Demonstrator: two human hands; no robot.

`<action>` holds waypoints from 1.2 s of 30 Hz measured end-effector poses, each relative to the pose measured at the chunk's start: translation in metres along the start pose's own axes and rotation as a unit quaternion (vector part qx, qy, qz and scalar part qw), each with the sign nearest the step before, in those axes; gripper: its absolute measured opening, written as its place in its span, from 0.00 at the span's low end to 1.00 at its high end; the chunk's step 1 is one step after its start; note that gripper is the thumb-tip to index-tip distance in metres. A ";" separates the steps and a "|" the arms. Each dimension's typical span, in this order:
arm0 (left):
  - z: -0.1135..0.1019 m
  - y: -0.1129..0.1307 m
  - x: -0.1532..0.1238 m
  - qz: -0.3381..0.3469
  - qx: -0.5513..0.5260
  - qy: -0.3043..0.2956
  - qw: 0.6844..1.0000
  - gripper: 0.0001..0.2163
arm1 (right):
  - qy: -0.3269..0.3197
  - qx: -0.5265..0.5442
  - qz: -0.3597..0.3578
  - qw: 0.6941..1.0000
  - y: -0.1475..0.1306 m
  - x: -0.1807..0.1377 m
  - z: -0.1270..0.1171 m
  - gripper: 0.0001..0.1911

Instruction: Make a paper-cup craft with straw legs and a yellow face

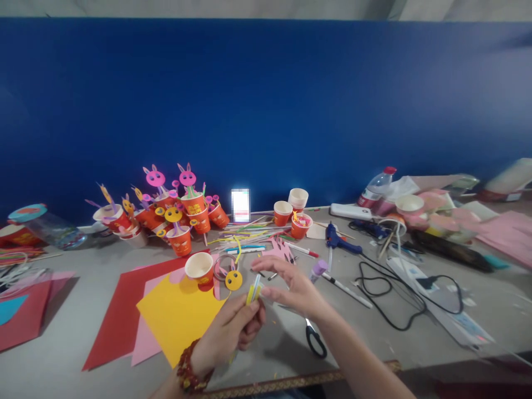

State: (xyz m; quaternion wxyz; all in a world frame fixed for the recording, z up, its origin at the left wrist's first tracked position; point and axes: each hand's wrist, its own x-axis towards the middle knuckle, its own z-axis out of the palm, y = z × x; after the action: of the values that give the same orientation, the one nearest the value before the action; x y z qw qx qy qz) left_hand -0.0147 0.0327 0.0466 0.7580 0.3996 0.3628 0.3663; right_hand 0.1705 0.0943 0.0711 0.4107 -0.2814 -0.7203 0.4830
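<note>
Low in the middle, my left hand (239, 322) is closed round a small yellow piece (252, 292) with a pale white-blue strip along it; its exact kind I cannot make out. Just right of it, my right hand (293, 285) is open, thumb and fingers apart, with nothing visible between them. Beyond the hands lies a round yellow face (233, 280) with a yellow stem (238, 249). A paper cup (199, 267) stands left of it. Partly behind my right forearm are black-handled scissors (316, 341).
Red, pink and yellow paper sheets (178, 310) lie on the left. Decorated red cups (180, 241) crowd the back. A blue glue gun (341, 241), its black cord and a white power strip (444, 305) occupy the right. A purple-capped glue stick (319, 269) stands near my right hand.
</note>
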 end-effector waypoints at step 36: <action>0.001 0.002 -0.004 0.126 0.604 -0.018 0.786 0.15 | -0.156 -0.068 0.261 0.950 -0.002 0.024 -0.011 0.23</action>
State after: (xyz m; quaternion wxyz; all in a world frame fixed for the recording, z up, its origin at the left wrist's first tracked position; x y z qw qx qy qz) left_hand -0.0165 0.0295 0.0504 0.3150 0.8249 0.4422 0.1574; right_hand 0.1678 0.1179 0.0827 0.1325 -0.4076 -0.7083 0.5609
